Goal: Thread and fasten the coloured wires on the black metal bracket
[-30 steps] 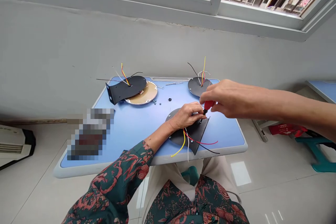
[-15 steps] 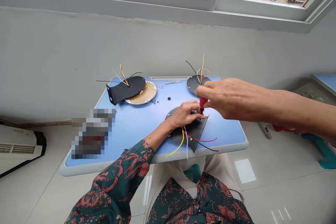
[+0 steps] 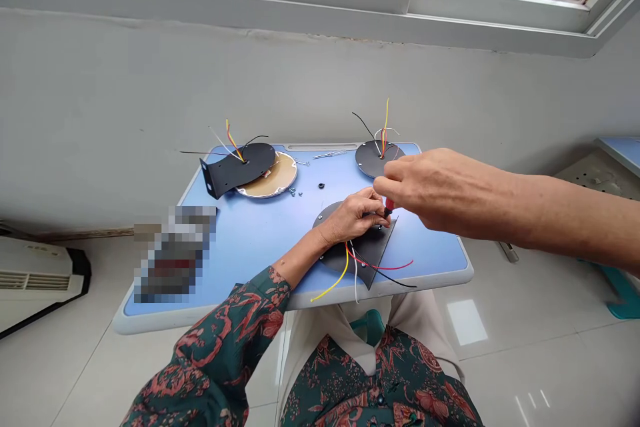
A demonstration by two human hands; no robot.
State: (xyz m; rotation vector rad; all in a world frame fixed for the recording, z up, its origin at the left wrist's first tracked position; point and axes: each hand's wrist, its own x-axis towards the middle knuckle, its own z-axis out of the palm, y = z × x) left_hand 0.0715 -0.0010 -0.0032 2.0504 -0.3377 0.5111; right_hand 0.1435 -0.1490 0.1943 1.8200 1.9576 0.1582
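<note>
My right hand is wrapped round the red handle of a screwdriver, which points down. My left hand rests on a black metal plate at the table's near edge. Its thumb and forefinger close together at the screwdriver's tip; whatever they pinch there is too small to make out. Yellow, white, red and black wires come out from the plate's middle and trail over the front edge. Small screws show around its rim.
On the blue table, a black bracket plate with wires overlaps a tan disc. Another wired black disc stands at the back right. Loose screws, a black ring, thin rods and a blurred-out object lie about.
My right hand has turned on the screwdriver, and less of the red handle shows. The screwdriver leans a little more. My left hand stays on the plate.
</note>
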